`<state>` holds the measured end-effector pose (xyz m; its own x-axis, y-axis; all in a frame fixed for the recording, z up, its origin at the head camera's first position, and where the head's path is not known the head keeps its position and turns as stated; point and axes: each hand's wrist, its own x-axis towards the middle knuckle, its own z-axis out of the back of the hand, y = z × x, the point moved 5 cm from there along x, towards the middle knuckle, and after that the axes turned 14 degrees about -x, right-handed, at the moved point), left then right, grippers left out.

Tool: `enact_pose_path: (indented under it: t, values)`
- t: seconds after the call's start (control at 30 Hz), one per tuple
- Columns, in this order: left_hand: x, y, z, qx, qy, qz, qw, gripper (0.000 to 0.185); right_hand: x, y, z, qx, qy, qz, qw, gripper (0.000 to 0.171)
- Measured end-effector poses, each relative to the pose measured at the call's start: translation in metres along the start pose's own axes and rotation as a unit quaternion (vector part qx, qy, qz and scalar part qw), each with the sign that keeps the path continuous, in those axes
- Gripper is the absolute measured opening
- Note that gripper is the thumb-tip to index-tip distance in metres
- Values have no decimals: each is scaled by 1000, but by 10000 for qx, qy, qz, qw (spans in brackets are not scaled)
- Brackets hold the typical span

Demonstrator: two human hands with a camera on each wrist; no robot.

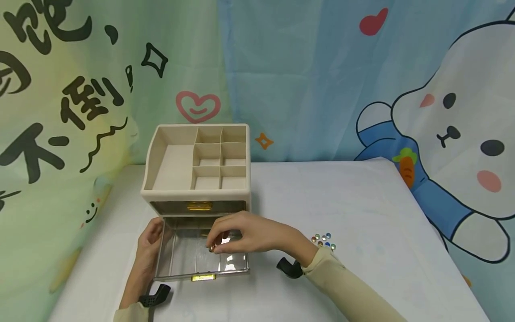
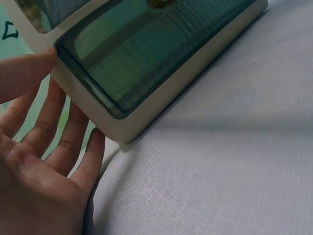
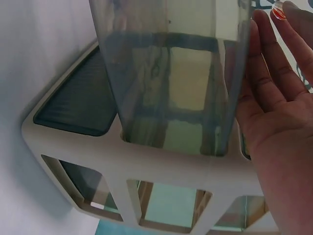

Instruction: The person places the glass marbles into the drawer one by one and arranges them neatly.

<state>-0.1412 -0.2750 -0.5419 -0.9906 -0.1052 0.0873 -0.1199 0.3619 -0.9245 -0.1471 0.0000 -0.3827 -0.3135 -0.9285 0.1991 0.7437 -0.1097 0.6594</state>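
Observation:
A cream desktop organizer [image 1: 195, 195] with tinted drawer fronts stands near the backdrop. Its clear drawer [image 1: 186, 255] is pulled out, and a gold handle [image 1: 203, 277] sits on the front. My right hand [image 1: 241, 232] hovers over this drawer, pinching a small orange-red glass gem [image 3: 278, 11] between thumb and fingertips. At the organizer's left side, my left hand [image 1: 149, 243] holds the front corner. In the left wrist view its thumb [image 2: 29, 71] rests at the edge of a closed lower drawer [image 2: 132, 73], with the other fingers against the side panel.
Several small coloured gems [image 1: 323, 240] lie on the white tablecloth [image 1: 362, 277] to the right of the organizer. Open compartments [image 1: 220, 154] top the organizer, above a closed drawer [image 1: 173, 207]. A printed cloth backdrop [image 1: 289, 80] hangs behind.

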Motion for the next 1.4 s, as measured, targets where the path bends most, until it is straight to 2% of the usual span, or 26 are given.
enact_pose_path:
  t: [0.13, 0.37, 0.63, 0.97, 1.4]
  values:
    - [1, -1, -1, 125, -23, 45, 9999, 34, 8, -3, -4, -147, 293, -210, 9992, 18]
    - [0, -1, 0, 140, 12, 65, 9999, 35, 23, -2, -12, -456, 830, -311, 9950, 17]
    - [-4, -1, 5, 199, -45, 14, 9998, 34, 40, -7, -21, -410, 1357, -509, 9886, 12]
    - [0, -1, 3, 39, 40, -44, 10000, 36, 57, -15, -34, -320, 1787, -486, 9822, 11]
    - [-1, -1, 0, -60, 108, -177, 9998, 39, 79, -21, -52, -1007, 2183, -414, 9698, 10]
